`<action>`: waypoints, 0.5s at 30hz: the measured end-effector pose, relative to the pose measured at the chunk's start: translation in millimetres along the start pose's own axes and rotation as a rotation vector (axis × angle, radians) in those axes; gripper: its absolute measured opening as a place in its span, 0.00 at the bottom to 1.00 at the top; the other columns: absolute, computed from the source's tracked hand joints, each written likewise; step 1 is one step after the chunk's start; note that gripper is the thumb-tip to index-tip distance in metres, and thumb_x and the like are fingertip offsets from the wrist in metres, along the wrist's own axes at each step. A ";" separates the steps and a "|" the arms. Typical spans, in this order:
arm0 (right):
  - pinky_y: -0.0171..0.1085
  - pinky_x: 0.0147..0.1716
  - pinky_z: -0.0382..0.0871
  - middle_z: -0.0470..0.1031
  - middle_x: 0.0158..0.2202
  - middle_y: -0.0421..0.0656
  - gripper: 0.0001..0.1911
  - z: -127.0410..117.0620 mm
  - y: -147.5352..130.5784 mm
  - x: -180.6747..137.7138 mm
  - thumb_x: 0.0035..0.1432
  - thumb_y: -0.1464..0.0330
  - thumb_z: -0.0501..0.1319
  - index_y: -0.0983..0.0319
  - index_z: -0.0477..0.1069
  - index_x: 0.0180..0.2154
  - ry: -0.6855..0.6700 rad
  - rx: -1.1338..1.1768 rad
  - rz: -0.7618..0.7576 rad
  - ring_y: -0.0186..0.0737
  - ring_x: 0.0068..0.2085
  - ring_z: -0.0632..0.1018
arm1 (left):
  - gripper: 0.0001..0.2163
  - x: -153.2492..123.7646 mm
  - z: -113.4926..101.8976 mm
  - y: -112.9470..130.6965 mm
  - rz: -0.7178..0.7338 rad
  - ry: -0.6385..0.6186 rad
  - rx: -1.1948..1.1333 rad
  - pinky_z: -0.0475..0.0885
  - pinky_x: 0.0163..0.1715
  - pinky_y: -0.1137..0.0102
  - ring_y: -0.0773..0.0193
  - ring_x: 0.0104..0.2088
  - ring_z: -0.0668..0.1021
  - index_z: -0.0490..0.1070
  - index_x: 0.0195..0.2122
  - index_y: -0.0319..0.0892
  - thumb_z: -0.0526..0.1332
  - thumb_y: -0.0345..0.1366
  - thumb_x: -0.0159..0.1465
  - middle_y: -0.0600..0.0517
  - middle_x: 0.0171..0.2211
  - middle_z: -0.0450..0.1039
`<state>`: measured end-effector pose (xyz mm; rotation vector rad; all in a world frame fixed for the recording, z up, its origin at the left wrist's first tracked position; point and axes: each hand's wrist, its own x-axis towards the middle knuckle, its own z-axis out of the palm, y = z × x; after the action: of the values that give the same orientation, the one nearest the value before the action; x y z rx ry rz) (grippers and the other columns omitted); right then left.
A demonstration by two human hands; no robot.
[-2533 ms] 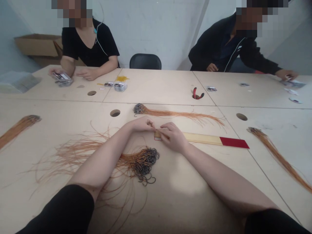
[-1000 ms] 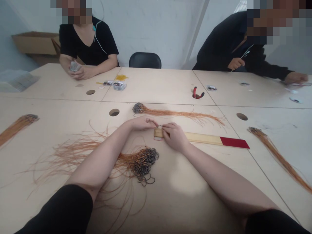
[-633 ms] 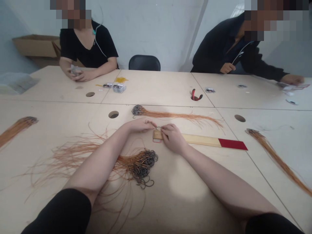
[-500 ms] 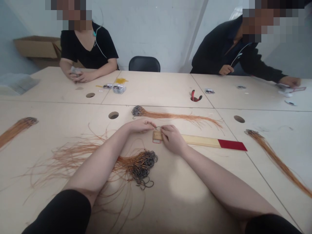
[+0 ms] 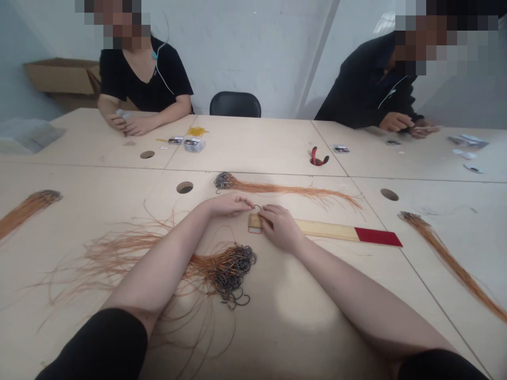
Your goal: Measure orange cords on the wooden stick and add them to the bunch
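I read the left hand (image 5: 227, 205) pinched, the right hand (image 5: 281, 228) spread on a red-tipped wooden board (image 5: 328, 229), a small wire hook (image 5: 257, 207) just above the board; whether either grips it, I cannot tell.

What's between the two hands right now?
Head view: a small dark hook, above the end of the wooden strip, between the left hand and right hand.

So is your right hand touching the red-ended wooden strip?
Touching: the head view shows the right hand resting on the end of the wooden strip.
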<state>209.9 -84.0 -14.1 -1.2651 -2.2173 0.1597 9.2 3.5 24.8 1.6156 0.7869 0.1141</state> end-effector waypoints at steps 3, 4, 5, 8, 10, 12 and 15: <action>0.43 0.47 0.64 0.74 0.39 0.47 0.11 0.2 0.3 0.8 0.57 0.74 0.53 0.61 0.73 0.37 -0.018 0.005 0.010 0.43 0.47 0.71 | 0.18 0.2 -0.3 0.5 -0.001 -0.010 0.007 0.46 0.15 0.78 0.75 0.14 0.53 0.69 0.45 0.38 0.58 0.45 0.59 0.62 0.15 0.48; 0.43 0.47 0.64 0.75 0.39 0.46 0.11 0.4 0.4 1.0 0.56 0.74 0.53 0.61 0.73 0.37 -0.026 0.008 0.011 0.43 0.46 0.71 | 0.18 0.3 -0.4 0.6 -0.002 -0.013 0.003 0.46 0.15 0.77 0.75 0.14 0.53 0.69 0.46 0.37 0.58 0.45 0.59 0.62 0.15 0.48; 0.42 0.46 0.64 0.75 0.39 0.46 0.11 0.5 0.6 1.1 0.56 0.74 0.53 0.61 0.73 0.37 -0.031 0.012 0.013 0.43 0.46 0.71 | 0.18 0.4 -0.5 0.6 -0.003 -0.016 0.001 0.46 0.15 0.77 0.75 0.14 0.53 0.69 0.45 0.37 0.58 0.44 0.59 0.62 0.15 0.48; 0.42 0.46 0.64 0.74 0.40 0.45 0.10 0.6 0.9 0.7 0.56 0.75 0.54 0.61 0.72 0.38 -0.021 0.029 0.013 0.42 0.45 0.71 | 0.18 0.3 -0.5 1.0 0.000 -0.018 -0.003 0.46 0.15 0.77 0.75 0.14 0.53 0.69 0.45 0.37 0.58 0.44 0.59 0.62 0.15 0.48; 0.41 0.44 0.64 0.74 0.39 0.45 0.10 0.7 1.2 0.1 0.56 0.74 0.55 0.61 0.72 0.38 -0.010 0.039 0.012 0.42 0.43 0.71 | 0.17 0.0 -0.3 1.6 0.002 -0.018 -0.009 0.46 0.15 0.77 0.75 0.14 0.53 0.69 0.44 0.38 0.58 0.45 0.59 0.62 0.15 0.48; 0.40 0.43 0.64 0.74 0.37 0.45 0.10 1.0 1.6 -0.7 0.56 0.74 0.55 0.61 0.73 0.37 -0.004 0.048 0.010 0.41 0.41 0.72 | 0.18 -0.2 -0.2 2.0 -0.004 -0.021 -0.020 0.45 0.15 0.77 0.75 0.14 0.53 0.69 0.44 0.38 0.58 0.45 0.59 0.62 0.15 0.48; 0.39 0.41 0.65 0.74 0.35 0.45 0.10 1.9 3.0 -1.7 0.56 0.75 0.54 0.61 0.73 0.36 0.013 0.074 -0.008 0.40 0.38 0.72 | 0.17 0.3 -0.4 1.9 -0.014 -0.026 -0.029 0.45 0.15 0.77 0.75 0.14 0.52 0.69 0.43 0.38 0.58 0.45 0.59 0.62 0.14 0.48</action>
<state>211.8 -83.3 -17.5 -1.2138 -2.1849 0.2269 10.0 4.0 26.5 1.5810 0.7729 0.0935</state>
